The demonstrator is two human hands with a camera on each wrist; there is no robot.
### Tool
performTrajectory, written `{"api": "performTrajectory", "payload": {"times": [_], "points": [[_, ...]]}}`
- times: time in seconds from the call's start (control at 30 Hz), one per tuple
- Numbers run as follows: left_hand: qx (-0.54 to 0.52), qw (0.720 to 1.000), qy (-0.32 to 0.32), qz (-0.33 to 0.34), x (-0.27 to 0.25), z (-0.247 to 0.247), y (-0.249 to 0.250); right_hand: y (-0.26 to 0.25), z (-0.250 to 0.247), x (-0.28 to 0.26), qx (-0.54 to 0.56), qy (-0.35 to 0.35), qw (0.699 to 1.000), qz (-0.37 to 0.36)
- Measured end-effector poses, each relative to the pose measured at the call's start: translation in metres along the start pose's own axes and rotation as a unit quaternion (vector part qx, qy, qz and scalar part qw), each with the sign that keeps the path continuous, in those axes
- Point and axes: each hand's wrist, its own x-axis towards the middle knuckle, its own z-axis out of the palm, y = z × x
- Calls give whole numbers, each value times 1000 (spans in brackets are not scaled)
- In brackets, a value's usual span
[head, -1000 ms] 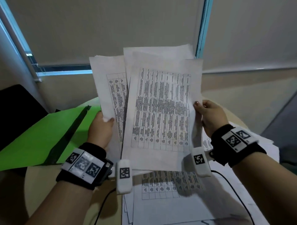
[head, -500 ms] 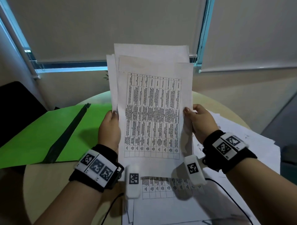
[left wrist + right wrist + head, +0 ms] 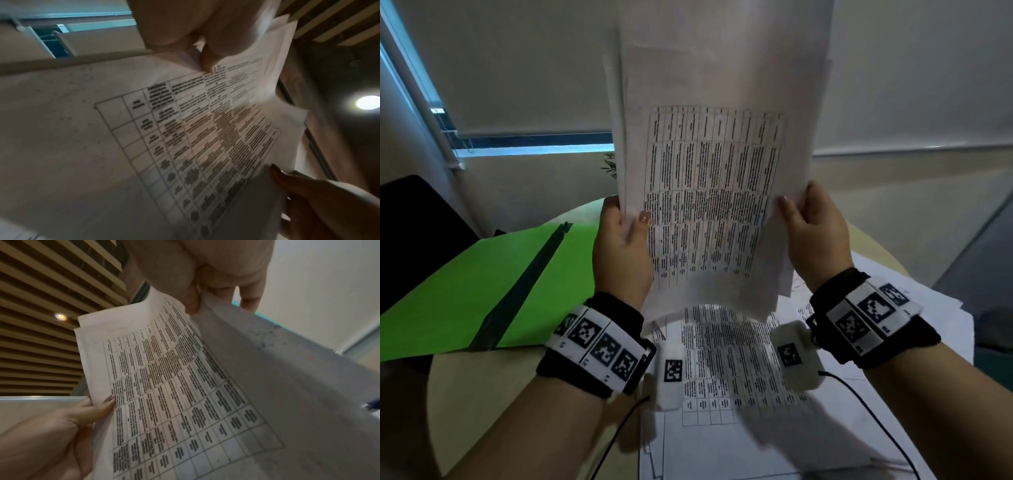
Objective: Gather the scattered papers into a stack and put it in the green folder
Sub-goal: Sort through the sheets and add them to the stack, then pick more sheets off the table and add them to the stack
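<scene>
I hold a stack of printed papers (image 3: 715, 192) upright above the table, its bottom edge lifted clear and bowed. My left hand (image 3: 621, 246) grips the stack's left edge, thumb on the front sheet. My right hand (image 3: 816, 233) grips the right edge the same way. The wrist views show the same table-printed sheets (image 3: 205, 138) (image 3: 174, 394) pinched between thumb and fingers. The green folder (image 3: 482, 284) lies open on the table to the left, a dark strip across it. More papers (image 3: 739, 377) lie flat on the table below the stack.
A round beige table (image 3: 482, 394) carries the folder and loose sheets. Further sheets (image 3: 928, 308) spread out at the right under my right wrist. A black chair back (image 3: 410, 233) stands at the far left. Cables (image 3: 876, 418) trail from both wrist cameras.
The fanned sheets have been squared into one stack and raised higher. Both hands moved closer together and upward along the stack's sides.
</scene>
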Motion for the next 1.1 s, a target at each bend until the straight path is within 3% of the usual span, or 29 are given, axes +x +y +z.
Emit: {"api": "performTrajectory", "payload": {"times": [0.13,0.37,0.5,0.67,0.8,0.97,1.1], "points": [[1,1000,-4,9,-10,6,-5,2,3,-7,5,25,1000,0],[14,997,-54,-48,-12,9,-10,14,8,-18,14,-45,996,81],[34,997,-49,-51,-6,11,-2,9,13,-15,3,-40,997,67],[13,999,-29,-30,-4,9,5,3,11,-17,19,19,999,42],[23,996,-57,-61,-8,5,2,5,5,-19,43,-25,996,75],[37,997,-66,-33,-9,12,9,1,8,-18,9,-25,998,61],[13,999,-22,-22,-4,11,18,0,9,-20,6,26,999,23]]}}
